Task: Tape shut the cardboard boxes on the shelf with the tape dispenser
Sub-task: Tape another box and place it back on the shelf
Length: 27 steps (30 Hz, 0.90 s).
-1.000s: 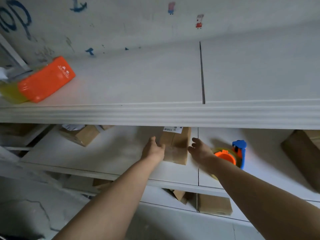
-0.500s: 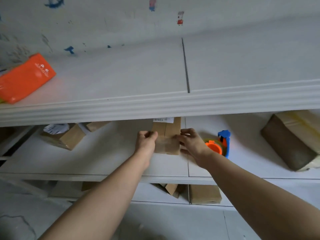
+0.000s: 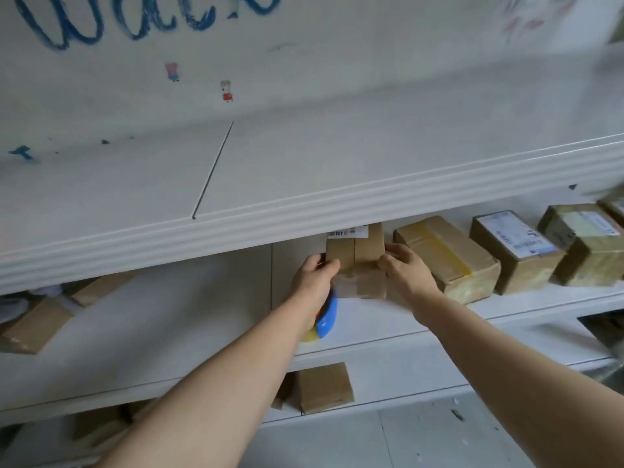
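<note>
My left hand (image 3: 315,276) and right hand (image 3: 407,271) clasp the light-looking, stiff small brown cardboard box (image 3: 354,256) at nine and three o'clock.

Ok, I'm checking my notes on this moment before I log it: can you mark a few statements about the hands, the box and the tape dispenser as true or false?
1. The left hand and the right hand grip the small cardboard box from opposite sides. True.
2. The right hand holds the tape dispenser. False: the right hand is on the box, and the dispenser shows below the left hand.
3. A barcode label sits at the far end of the box. True.
4. The shelf has no boxes to the right of the held one. False: several stand there, the nearest being a yellow-taped box.
</note>
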Available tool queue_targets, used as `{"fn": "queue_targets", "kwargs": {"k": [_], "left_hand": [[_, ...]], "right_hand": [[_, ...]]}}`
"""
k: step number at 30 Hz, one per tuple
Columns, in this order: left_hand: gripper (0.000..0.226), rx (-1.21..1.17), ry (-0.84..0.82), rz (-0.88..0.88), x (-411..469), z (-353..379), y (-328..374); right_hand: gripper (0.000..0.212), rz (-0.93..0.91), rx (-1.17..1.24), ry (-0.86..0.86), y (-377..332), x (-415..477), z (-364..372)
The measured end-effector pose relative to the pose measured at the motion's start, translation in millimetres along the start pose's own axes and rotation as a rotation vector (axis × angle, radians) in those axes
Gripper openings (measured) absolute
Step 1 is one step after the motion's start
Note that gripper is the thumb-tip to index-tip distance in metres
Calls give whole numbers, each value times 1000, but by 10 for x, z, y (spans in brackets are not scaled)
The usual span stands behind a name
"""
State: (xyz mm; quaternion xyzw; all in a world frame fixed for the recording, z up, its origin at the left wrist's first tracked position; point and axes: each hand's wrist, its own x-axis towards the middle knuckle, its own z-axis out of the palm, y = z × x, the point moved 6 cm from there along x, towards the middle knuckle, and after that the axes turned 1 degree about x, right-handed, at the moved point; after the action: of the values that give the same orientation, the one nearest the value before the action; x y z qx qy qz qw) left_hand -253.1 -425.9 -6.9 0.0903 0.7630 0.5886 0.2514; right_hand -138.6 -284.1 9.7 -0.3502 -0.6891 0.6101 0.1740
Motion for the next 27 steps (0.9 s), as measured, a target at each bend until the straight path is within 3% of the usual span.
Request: {"fn": "queue_targets", "kwargs": {"k": [4, 6, 17, 22, 27], "left_hand": [[18, 118, -77, -103, -30, 415, -140], [23, 178, -94, -171, -52, 515, -254], [41, 191, 48, -209, -128, 203, -435], [29, 236, 78, -131, -65, -137, -376], [11, 311, 255, -115, 3, -564, -381]], "right_hand": [[60, 35, -131, -28, 196, 101, -330], [55, 69, -136, -75, 338, 145, -376], [52, 143, -167, -159, 669, 169, 54], [51, 150, -275, -131, 535, 179, 244], [79, 151, -212, -197, 555, 19, 610]]}}
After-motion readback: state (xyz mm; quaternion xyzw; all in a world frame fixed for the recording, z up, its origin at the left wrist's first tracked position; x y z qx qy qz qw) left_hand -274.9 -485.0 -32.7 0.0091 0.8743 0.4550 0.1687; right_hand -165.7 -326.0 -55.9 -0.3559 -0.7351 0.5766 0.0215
